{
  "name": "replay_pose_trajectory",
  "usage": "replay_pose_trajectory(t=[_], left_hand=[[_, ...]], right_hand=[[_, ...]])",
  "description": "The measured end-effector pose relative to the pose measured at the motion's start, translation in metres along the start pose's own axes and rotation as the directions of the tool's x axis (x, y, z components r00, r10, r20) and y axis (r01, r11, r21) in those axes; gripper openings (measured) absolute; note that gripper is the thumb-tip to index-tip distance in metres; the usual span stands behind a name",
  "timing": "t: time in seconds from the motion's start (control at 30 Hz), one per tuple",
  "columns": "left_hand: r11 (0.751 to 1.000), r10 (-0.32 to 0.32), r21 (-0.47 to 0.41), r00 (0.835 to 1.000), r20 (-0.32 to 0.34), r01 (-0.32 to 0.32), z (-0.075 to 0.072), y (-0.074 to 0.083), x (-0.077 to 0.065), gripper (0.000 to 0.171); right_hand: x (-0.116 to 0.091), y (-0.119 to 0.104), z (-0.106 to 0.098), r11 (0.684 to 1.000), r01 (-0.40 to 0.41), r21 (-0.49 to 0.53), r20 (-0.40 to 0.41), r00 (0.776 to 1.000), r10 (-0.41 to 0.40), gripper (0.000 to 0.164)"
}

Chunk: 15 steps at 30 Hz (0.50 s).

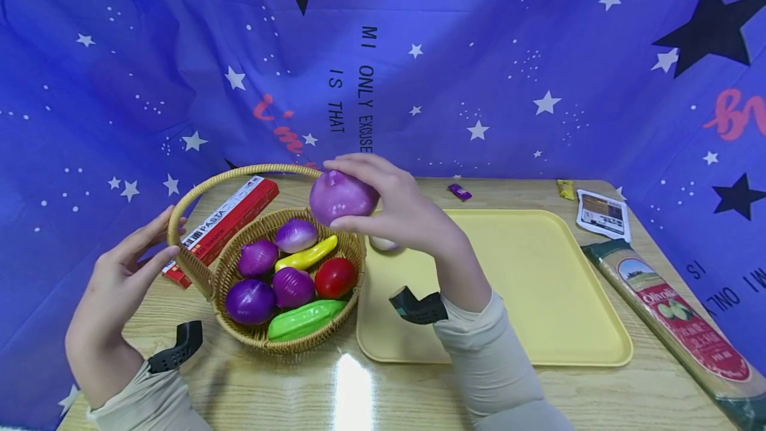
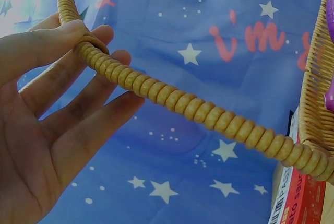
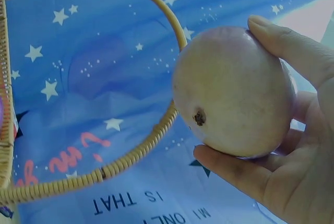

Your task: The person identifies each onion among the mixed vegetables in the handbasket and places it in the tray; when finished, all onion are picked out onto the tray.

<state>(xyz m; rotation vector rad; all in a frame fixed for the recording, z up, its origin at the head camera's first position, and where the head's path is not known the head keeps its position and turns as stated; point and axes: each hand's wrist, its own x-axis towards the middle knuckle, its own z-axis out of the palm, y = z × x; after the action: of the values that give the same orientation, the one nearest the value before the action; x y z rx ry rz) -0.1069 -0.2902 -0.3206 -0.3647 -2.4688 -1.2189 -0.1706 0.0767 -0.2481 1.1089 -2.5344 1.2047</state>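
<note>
My right hand [image 1: 407, 211] holds a large purple onion [image 1: 341, 198] by its sides, above the right rim of a wicker basket [image 1: 287, 347]. Its pale underside with a dark root spot faces the right wrist view. With thumb and fingers, my left hand [image 1: 104, 311] pinches the basket's wrapped handle [image 2: 172, 98] on the left side. Inside the basket lie several purple onions [image 1: 257, 258], a dark purple round vegetable [image 1: 250, 301], a yellow banana-shaped piece [image 1: 306, 255], a red tomato [image 1: 335, 278] and a long green vegetable [image 1: 306, 320].
A yellow tray [image 1: 509, 285] lies right of the basket, with a whitish item [image 1: 383, 243] partly hidden behind my right hand. A red pasta box [image 1: 230, 218] sits behind the basket. Along the right stand an Olivoilà bag [image 1: 676, 324], a white packet [image 1: 603, 215] and small wrapped sweets [image 1: 459, 191].
</note>
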Motion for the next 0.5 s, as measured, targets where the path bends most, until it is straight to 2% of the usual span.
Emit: replay_pose_trajectory(t=[0.5], left_hand=[[1.0,0.01,-0.007,1.0,-0.001,-0.01,0.0,-0.001,0.0,0.054]], right_hand=[[-0.015,0.025,-0.02,0.998,-0.061,0.016,-0.107,0.992,0.062,0.067]])
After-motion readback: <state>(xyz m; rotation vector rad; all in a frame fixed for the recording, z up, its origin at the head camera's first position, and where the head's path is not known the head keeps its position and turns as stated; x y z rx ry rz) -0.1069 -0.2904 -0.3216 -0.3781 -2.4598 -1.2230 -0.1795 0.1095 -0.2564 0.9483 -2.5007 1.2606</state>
